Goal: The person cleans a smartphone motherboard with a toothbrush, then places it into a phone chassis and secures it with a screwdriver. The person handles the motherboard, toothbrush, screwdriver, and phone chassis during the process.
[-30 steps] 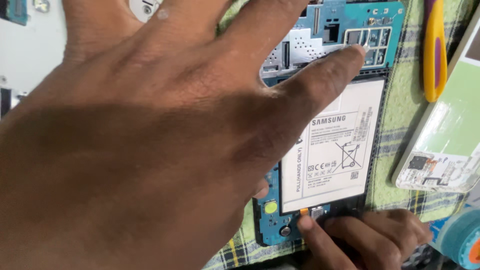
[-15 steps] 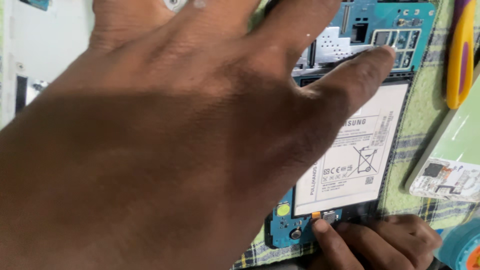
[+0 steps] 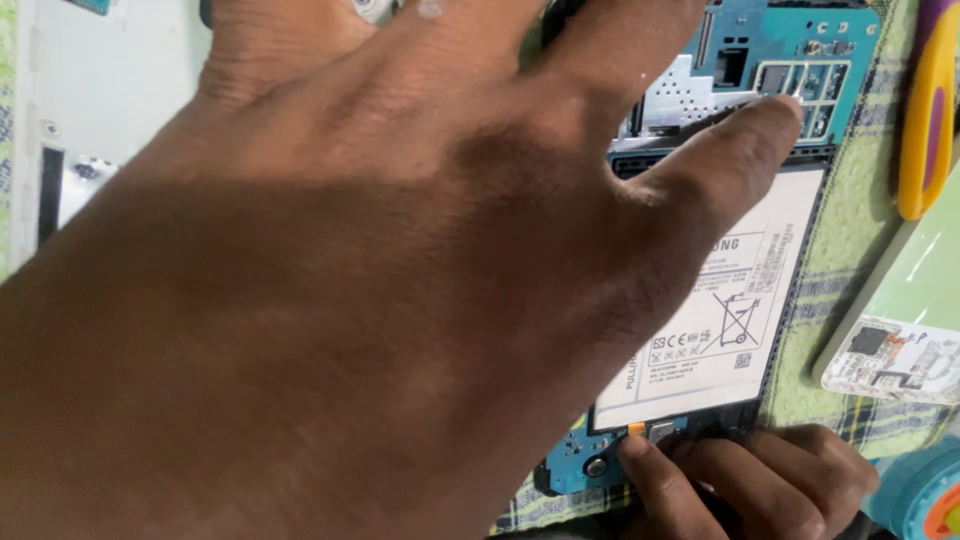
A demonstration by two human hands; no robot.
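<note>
Spreading wide with fingers apart, the left hand (image 3: pixel 330 300) covers the opened phone (image 3: pixel 770 90) on the bench, while the right hand (image 3: pixel 750 480) presses fingertips together below its white battery (image 3: pixel 730 310).

A white battery (image 3: pixel 735 300) sits in a blue circuit board (image 3: pixel 790 40) on green plaid cloth (image 3: pixel 850 270), beside a yellow-purple tool (image 3: pixel 925 110).

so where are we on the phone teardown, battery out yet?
Done: the back cover is off, with the blue circuit board and white battery exposed. In hand: the left hand lies spread over the phone, thumb near the battery's top edge; right hand fingertips press at the connector below the battery. Left: the battery sits in its bay, not lifted out.
</note>
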